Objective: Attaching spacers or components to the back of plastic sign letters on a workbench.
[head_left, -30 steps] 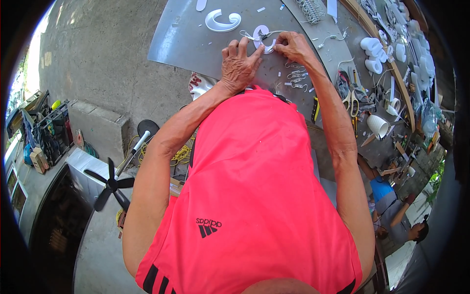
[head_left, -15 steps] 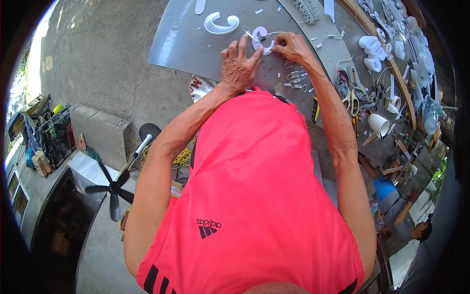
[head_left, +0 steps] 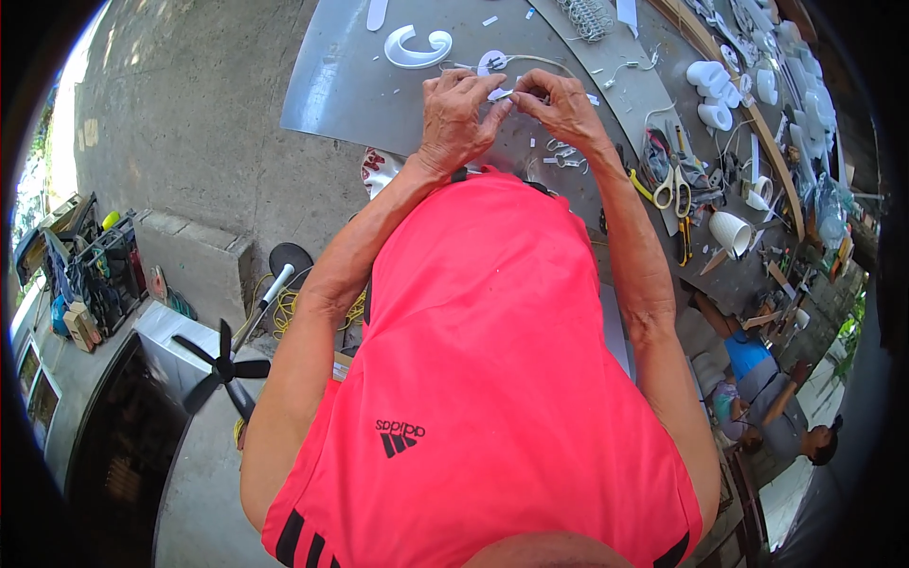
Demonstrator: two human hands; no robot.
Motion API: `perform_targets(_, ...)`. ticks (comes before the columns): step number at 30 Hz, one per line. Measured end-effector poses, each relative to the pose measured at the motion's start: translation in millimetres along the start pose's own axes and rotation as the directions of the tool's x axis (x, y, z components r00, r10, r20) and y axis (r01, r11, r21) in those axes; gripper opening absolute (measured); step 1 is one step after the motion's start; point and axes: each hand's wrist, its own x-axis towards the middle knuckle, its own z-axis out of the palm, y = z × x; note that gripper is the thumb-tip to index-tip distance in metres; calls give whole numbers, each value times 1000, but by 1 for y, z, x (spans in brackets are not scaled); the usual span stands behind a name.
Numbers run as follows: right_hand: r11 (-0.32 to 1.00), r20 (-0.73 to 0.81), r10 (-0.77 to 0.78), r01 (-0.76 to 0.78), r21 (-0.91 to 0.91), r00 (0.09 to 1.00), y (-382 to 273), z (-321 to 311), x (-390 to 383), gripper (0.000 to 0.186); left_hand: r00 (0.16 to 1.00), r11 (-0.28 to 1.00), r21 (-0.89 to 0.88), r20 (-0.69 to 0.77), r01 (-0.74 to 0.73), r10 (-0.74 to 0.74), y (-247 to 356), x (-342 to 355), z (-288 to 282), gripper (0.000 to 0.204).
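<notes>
My left hand [head_left: 453,123] and my right hand [head_left: 568,115] meet over the grey metal sheet [head_left: 333,85], pinching a small pale strip [head_left: 504,96] between their fingertips. Just beyond them lies a white ring-like piece [head_left: 490,61] with a black connector and pale wires, partly hidden by my fingers. A larger white curved piece [head_left: 405,55] lies to its left. Several small wired modules [head_left: 564,157] sit beside my right wrist.
At right are scissors [head_left: 673,194], a wooden strip [head_left: 772,151], white rounded pieces [head_left: 715,114] and a white cup-shaped object [head_left: 729,237]. A co-worker [head_left: 767,388] is at far right. A black-bladed fan [head_left: 223,369], concrete block [head_left: 189,251] and yellow cords [head_left: 284,317] are at left.
My fingers have left the ring piece's lower part and come together slightly nearer me, around a small pale strip. My right hand has shifted left and turned inward. The view has shifted slightly.
</notes>
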Motion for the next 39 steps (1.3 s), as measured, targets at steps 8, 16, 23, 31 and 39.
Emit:
perform_targets(8,985,-181,13,18,173,983,-15,14,-37,18,990,992,-102,131,68,-54,7,0,-10,17)
perform_targets(16,993,-227,34,-7,121,973,-15,33,-54,14,963,990,-118,265,77,-44,6,-4,-14,15)
perform_targets(23,971,-607,-89,-67,-230,790,-1,26,-92,13,951,990,-57,289,128,-107,0,2,-15,20)
perform_targets(31,799,-745,346,-595,-85,571,68,10,-221,15,901,931,-79,292,357,-321,-4,19,-21,22)
perform_targets(39,649,-816,111,-663,-373,568,121,-34,-237,29,932,946,-136,261,294,-252,6,25,-22,24)
